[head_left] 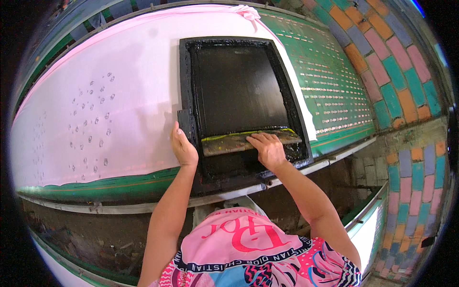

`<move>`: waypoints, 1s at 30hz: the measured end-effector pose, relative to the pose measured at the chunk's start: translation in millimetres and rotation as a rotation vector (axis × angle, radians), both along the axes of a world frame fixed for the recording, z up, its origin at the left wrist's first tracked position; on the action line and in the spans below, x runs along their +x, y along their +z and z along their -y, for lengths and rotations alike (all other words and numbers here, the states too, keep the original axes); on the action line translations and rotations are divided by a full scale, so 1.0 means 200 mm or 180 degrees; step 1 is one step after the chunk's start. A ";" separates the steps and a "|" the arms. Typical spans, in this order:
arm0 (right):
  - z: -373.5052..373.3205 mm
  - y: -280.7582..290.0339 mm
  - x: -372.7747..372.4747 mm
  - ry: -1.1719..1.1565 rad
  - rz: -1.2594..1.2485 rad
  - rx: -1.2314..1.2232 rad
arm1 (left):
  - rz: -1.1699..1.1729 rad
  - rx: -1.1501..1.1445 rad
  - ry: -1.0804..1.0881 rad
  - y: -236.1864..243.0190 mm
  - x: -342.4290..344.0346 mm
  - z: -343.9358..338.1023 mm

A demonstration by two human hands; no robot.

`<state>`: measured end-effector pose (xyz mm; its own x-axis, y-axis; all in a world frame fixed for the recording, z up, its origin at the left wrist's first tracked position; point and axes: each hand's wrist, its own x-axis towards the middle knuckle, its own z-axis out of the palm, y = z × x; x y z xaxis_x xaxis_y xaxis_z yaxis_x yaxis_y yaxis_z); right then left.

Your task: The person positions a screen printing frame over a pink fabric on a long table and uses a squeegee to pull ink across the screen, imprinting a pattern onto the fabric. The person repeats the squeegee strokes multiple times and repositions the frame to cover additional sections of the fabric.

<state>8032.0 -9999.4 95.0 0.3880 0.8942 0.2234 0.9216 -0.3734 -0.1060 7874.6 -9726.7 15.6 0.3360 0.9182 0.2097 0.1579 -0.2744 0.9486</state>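
A black-rimmed printing screen (185, 76) lies flat on pale pink cloth (143, 62), its inner mesh dark and shiny with ink. Across its near part rests a squeegee (224, 143), with a stained wooden body and a yellow-green strip along its far side. My right hand (270, 149) is closed over the squeegee right of its middle, fingers on top. At the screen's left side, my left hand (184, 147) grips the rim beside a small black block (183, 118); some of its fingers are hidden. Small dark printed motifs (91, 110) are scattered over the cloth on the left.
A green table (330, 76) with rows of pale marks extends to the right. Bunched pink cloth (247, 12) sits at the far edge. A metal rail (129, 209) runs along the near side. Coloured paving bricks (397, 57) cover the floor at right. Another green-edged table (370, 215) stands lower right.
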 end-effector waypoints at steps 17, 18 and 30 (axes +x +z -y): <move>-1.30 0.00 1.46 -0.0141 0.0063 -0.0076 | -0.0400 -0.0069 0.0258 0.09 -0.03 0.07; -1.36 0.01 1.52 -0.0149 0.0018 -0.0115 | -0.0441 -0.0079 0.0278 0.09 -0.03 0.07; -1.50 0.06 1.91 -0.0171 -0.0142 0.0064 | -0.0732 0.0091 0.0305 0.13 -0.05 0.10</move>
